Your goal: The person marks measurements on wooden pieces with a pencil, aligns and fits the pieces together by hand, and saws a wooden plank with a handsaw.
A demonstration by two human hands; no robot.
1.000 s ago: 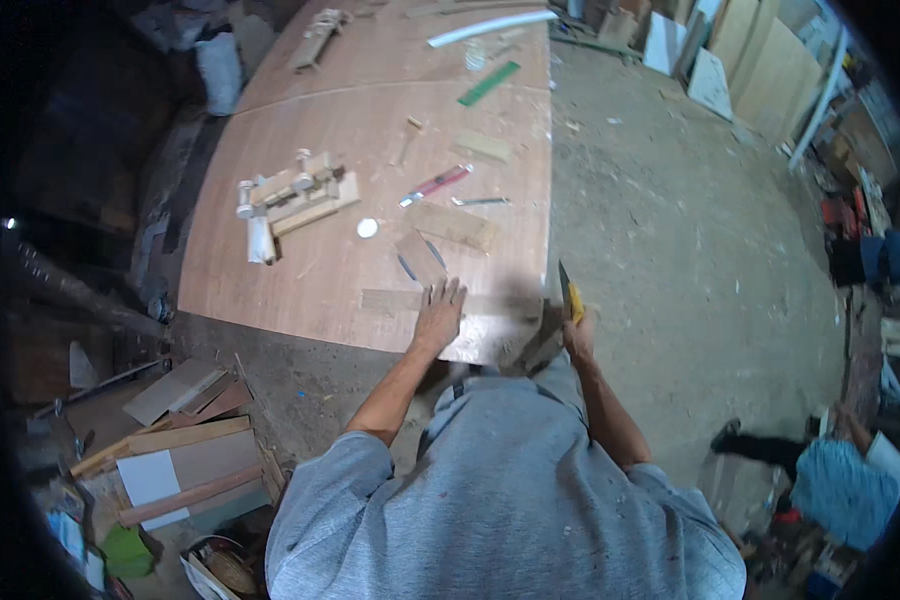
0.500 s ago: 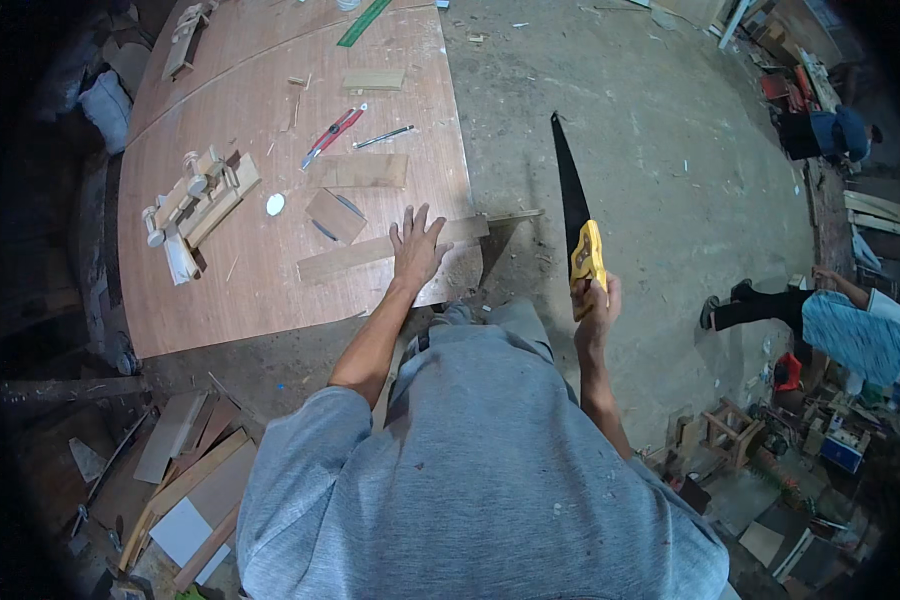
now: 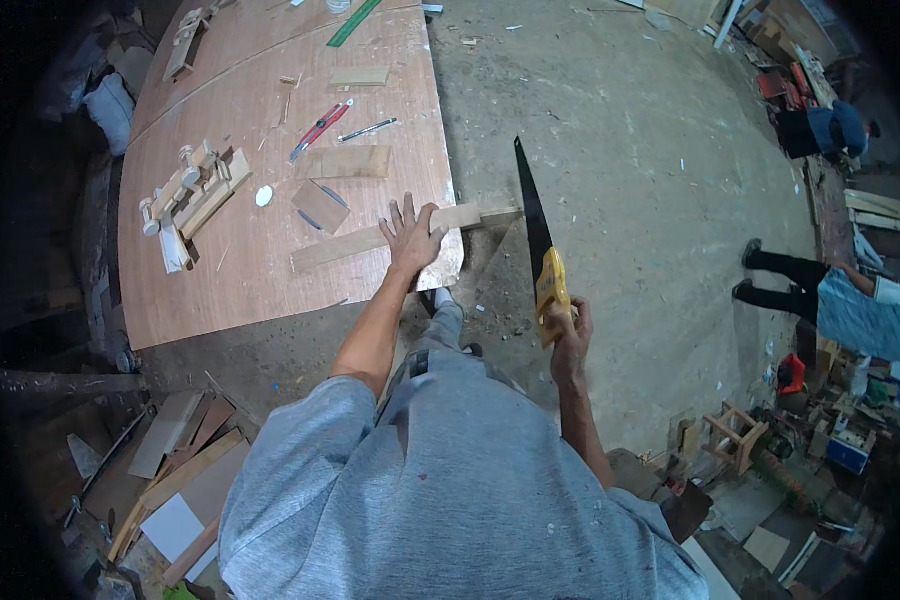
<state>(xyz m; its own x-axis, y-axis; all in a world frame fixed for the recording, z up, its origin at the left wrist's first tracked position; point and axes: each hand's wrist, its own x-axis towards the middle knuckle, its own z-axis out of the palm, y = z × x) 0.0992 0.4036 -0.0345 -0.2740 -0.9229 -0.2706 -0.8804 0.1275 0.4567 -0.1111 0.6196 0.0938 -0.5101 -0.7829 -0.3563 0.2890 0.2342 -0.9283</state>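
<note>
— Wood strip lies flat across the worktop, one end jutting past the edge. What worries you?

— That overhang could chatter or pivot if the left hand lets up; its fingers are spread and pressing flat, close to the edge where the saw would bite.

— And the other arm?

— The right hand is wrapped tight around the yellow handle, elbow bent, blade pointing away, beside the strip's free end.
</note>
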